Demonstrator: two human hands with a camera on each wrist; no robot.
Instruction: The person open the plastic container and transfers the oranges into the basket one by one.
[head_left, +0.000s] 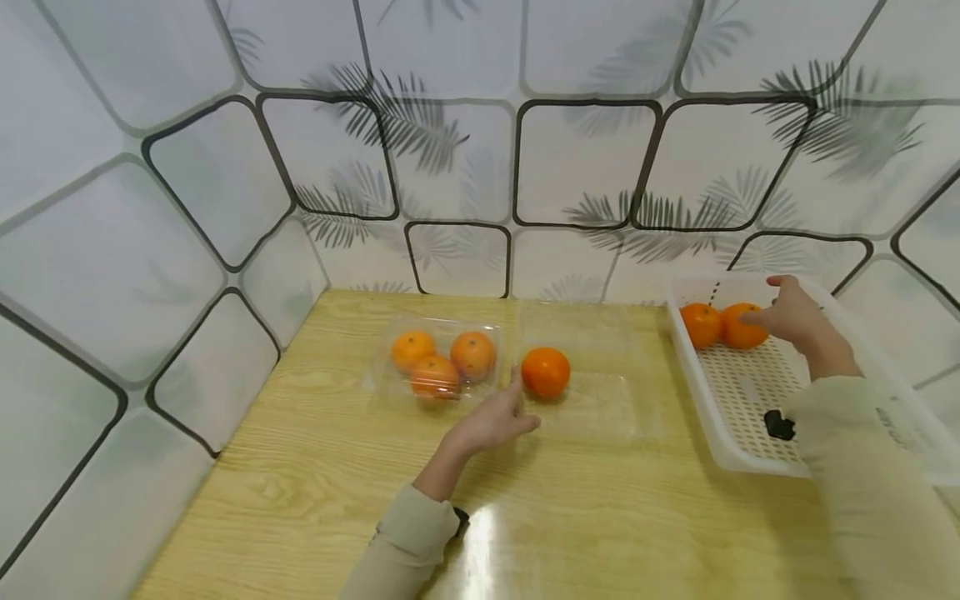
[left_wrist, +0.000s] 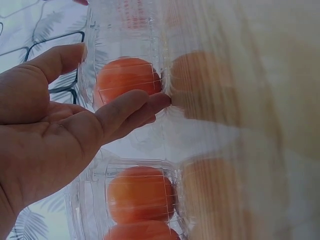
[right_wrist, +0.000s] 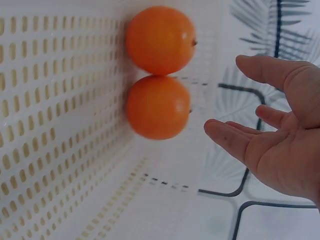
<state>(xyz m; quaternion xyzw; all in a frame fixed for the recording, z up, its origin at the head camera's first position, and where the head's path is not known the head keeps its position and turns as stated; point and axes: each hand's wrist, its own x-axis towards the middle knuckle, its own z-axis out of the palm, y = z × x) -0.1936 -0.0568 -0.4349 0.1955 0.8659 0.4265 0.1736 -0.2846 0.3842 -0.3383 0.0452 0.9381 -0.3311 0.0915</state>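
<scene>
My left hand (head_left: pixel 495 421) has its fingers extended at the near left side of an open clear plastic box (head_left: pixel 600 408), beside a single orange (head_left: pixel 546 372) inside it. In the left wrist view, the fingers (left_wrist: pixel 122 112) pass in front of the box, the thumb held apart. My right hand (head_left: pixel 798 317) is over the white perforated basket (head_left: pixel 697 400), fingers spread and holding nothing. Two oranges (right_wrist: pixel 159 107) lie touching each other at the basket's far end, just below that hand; the right wrist view shows a gap between fingertips and fruit.
Left of the open box stands another clear plastic box (head_left: pixel 382 387) with three oranges (head_left: pixel 435 377) inside. A small black object (head_left: pixel 778 425) shows at the basket, partly beside the right sleeve. The patterned wall (head_left: pixel 465 187) borders the wooden table (head_left: pixel 300 483) at the back and left.
</scene>
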